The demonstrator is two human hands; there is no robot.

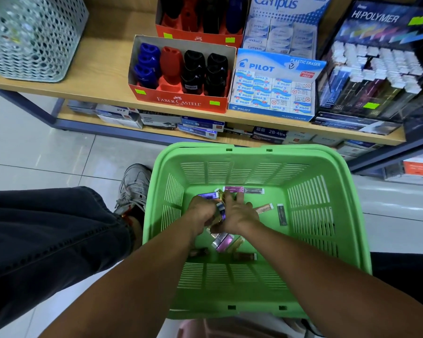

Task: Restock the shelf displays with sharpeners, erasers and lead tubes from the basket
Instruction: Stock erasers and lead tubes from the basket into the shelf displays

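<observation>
slim, flat, glossy lead tubes (pixel 282 214) in purple, pink, brown and black plastic lie scattered on the floor of the green slotted plastic basket (pixel 327 215), their long axes pointing every way; the black one on the right runs near to far. the left hand (pixel 200 213) grips a small bundle of purple tubes, fingers curled round them. the right hand (pixel 237 215) lies just beside it, fingers spread down onto the tubes; whether it grips one i cannot tell. beyond, on the wooden shelf (pixel 103 69), stand a red cardboard box of chunky sharpeners (pixel 181 74), a blue box of wrapped erasers (pixel 274 93) and a dark lead display (pixel 371 69).
</observation>
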